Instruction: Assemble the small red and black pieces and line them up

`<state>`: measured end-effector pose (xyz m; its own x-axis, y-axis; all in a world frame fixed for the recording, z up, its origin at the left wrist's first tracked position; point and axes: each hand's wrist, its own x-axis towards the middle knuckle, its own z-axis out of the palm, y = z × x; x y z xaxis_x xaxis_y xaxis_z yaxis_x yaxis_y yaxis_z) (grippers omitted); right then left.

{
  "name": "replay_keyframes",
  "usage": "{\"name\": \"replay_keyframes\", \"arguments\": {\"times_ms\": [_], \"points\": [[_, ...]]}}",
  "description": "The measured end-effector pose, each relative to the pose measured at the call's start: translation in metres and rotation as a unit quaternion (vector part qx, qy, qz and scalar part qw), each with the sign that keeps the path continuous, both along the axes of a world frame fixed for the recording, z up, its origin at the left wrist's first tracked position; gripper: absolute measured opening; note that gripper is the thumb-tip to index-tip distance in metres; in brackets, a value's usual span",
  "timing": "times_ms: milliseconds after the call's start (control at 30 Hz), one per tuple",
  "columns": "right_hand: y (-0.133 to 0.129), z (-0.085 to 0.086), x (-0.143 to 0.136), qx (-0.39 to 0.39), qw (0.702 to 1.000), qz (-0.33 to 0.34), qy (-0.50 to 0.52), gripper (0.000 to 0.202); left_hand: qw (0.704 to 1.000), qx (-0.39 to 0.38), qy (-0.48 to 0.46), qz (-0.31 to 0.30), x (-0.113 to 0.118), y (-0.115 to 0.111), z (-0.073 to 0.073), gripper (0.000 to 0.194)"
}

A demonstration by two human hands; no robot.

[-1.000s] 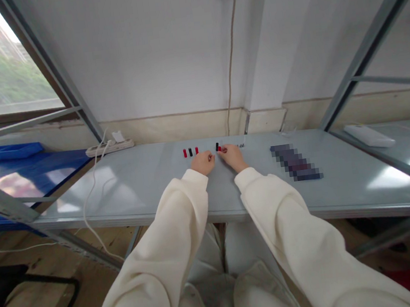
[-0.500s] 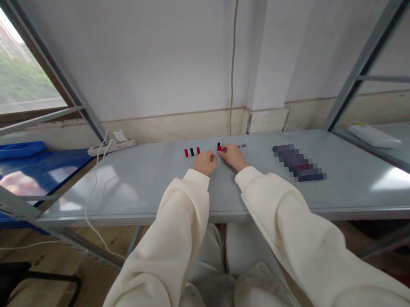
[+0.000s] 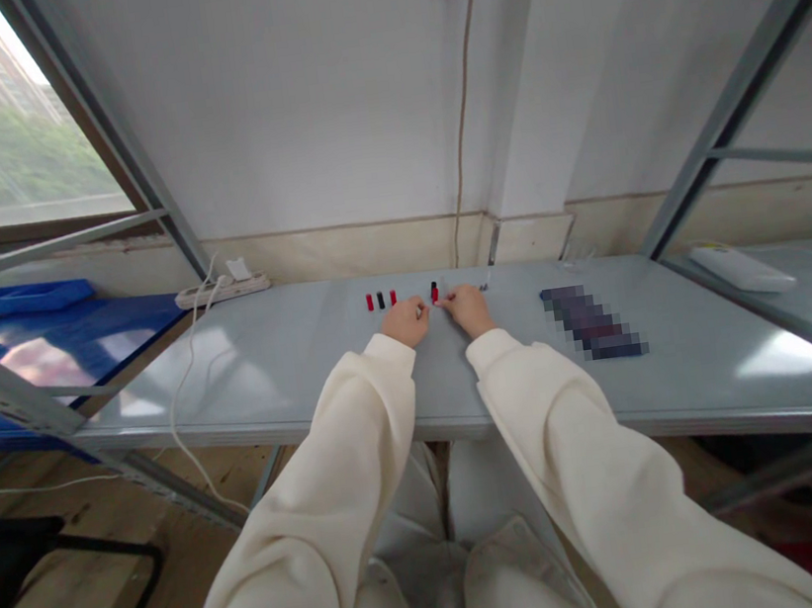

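Observation:
My left hand is closed, its fingers curled together above the grey table; what they hold, if anything, is too small to make out. Close by on the right, my right hand has its thumb and index finger slightly apart, with the tips at a small red cylinder. A small black cylinder stands right behind that red one. Left of them, two more red cylinders stand in a row with a black cylinder between them. Tiny metallic pieces lie beyond my right hand, partly hidden.
A pixelated dark flat object lies on the right of the table. At the back left is a white power strip with a cable hanging over the front edge. Clear items sit near the wall. Metal frame posts flank both sides.
The fingers of my right hand have drawn back slightly from the red cylinder, which now shows more fully. My left hand has hardly moved.

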<state>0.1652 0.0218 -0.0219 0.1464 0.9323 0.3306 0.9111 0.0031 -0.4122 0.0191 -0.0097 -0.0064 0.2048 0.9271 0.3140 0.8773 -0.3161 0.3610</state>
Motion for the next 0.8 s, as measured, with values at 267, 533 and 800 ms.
{"name": "replay_keyframes", "arguments": {"times_ms": [267,533,800], "points": [[-0.001,0.001,0.001,-0.035,0.999,-0.025,-0.016,0.035,0.993,0.004,-0.013,0.121,-0.007,0.001,0.001,0.059],[-0.026,0.014,-0.003,-0.05,0.997,-0.013,-0.049,0.029,0.992,0.015,-0.055,0.11,-0.013,0.01,-0.005,0.043],[-0.034,0.021,-0.021,0.019,0.999,0.01,0.045,0.042,0.938,0.002,-0.344,-0.045,-0.007,0.023,-0.006,0.02]]}}
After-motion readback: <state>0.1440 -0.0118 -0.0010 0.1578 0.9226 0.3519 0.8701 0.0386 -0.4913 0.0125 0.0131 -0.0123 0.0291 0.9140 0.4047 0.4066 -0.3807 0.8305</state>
